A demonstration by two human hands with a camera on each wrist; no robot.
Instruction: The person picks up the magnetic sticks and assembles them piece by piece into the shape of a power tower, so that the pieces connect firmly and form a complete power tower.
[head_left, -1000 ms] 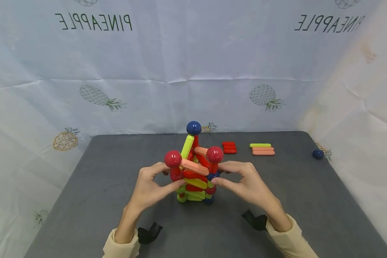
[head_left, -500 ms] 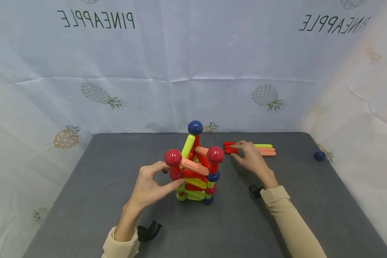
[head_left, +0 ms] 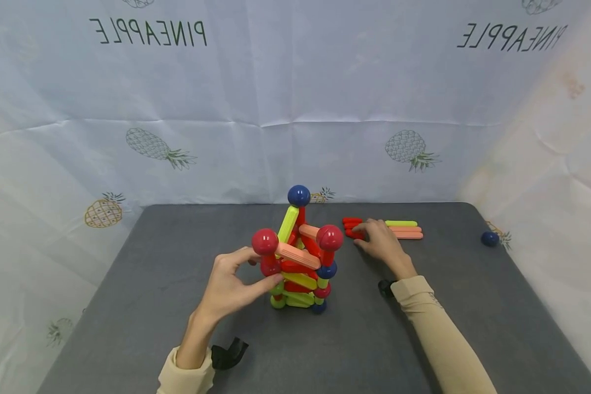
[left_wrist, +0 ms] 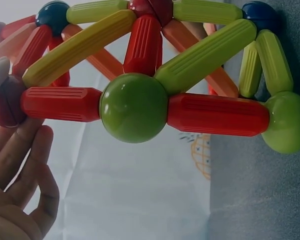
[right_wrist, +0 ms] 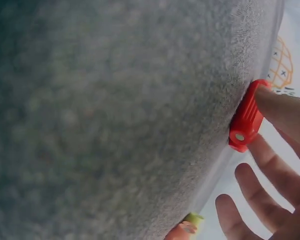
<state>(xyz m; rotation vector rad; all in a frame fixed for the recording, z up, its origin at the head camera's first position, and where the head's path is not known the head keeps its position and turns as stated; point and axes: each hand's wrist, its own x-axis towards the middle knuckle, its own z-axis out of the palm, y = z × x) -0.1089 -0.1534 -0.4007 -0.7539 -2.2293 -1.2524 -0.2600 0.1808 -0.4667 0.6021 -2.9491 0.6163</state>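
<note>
A tower of magnetic sticks and balls (head_left: pixel 297 255) stands at the table's middle, topped by a blue ball (head_left: pixel 299 195) at the back and two red balls in front. My left hand (head_left: pixel 231 282) grips its left side, thumb and fingers around a lower red ball (left_wrist: pixel 7 102). Below that, the left wrist view shows red sticks and a green ball (left_wrist: pixel 134 107). To the right of the tower, my right hand (head_left: pixel 381 241) pinches a red magnetic stick (right_wrist: pixel 247 117) between thumb and index finger, low at the table. Its other fingers are spread.
Other red sticks (head_left: pixel 352 220) lie just beyond the right fingertips. A yellow-green stick (head_left: pixel 401 223) and salmon sticks (head_left: pixel 407 236) lie right of that hand. One loose blue ball (head_left: pixel 490 238) sits by the table's right edge. A printed cloth (head_left: pixel 276 158) hangs behind the grey table.
My right hand has left the tower's right side, reached right and back to the red sticks, and its thumb and index finger have closed on one. The left hand keeps its grip.
</note>
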